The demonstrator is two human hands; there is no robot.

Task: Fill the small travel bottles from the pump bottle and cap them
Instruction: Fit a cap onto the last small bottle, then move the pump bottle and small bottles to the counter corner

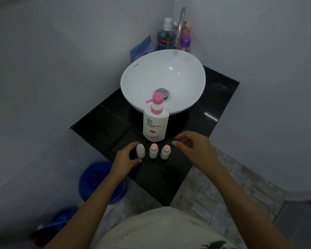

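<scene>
A white pump bottle [155,124] with a pink pump head stands on the black counter [101,123] in front of the basin. Before it, three small travel bottles stand in a row. The left one [140,150] has a white cap, the middle one [153,150] and the right one [165,152] have pink caps. My left hand [127,158] curls beside the left bottle with fingers apart, close to it or just touching. Right of the row, my right hand [192,146] hovers with fingers spread and nothing in it.
A white bowl basin [133,81] with a chrome tap [180,27] fills the back of the counter. Mouthwash and other bottles [164,35] stand behind it. A blue bucket [101,182] sits on the floor at the left. Walls close in on both sides.
</scene>
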